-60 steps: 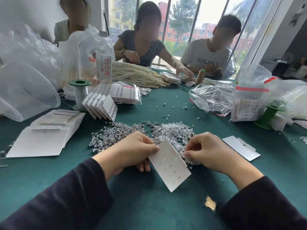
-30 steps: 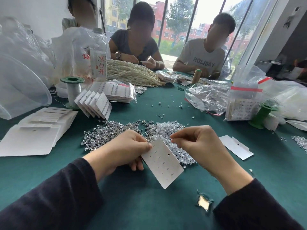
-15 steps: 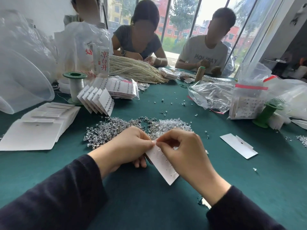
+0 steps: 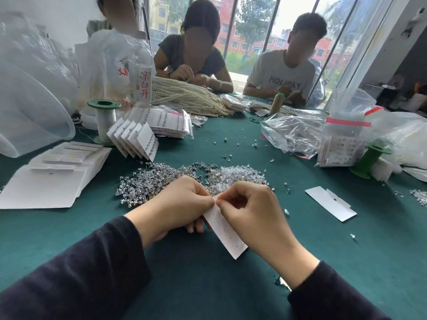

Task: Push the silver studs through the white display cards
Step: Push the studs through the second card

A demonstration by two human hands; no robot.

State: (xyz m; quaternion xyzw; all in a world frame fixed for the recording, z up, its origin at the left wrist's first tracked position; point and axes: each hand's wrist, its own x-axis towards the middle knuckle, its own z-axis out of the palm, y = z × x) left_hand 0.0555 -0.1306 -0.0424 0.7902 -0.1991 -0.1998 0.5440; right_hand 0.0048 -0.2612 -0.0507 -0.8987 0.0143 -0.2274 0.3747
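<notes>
Your left hand [image 4: 182, 204] pinches the top edge of the small white punched display card [image 4: 227, 236] above the green felt table [image 4: 208, 285], and your right hand [image 4: 251, 211] presses thumb and forefinger at that same corner. Whether a stud sits between them is hidden. Just beyond your knuckles lies the glittering heap of silver studs [image 4: 157, 179].

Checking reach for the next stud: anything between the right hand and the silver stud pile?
Nothing visible. The right hand pinches at the top edge of the white card held by the left hand; the silver stud pile lies just beyond, over open green cloth.
</notes>
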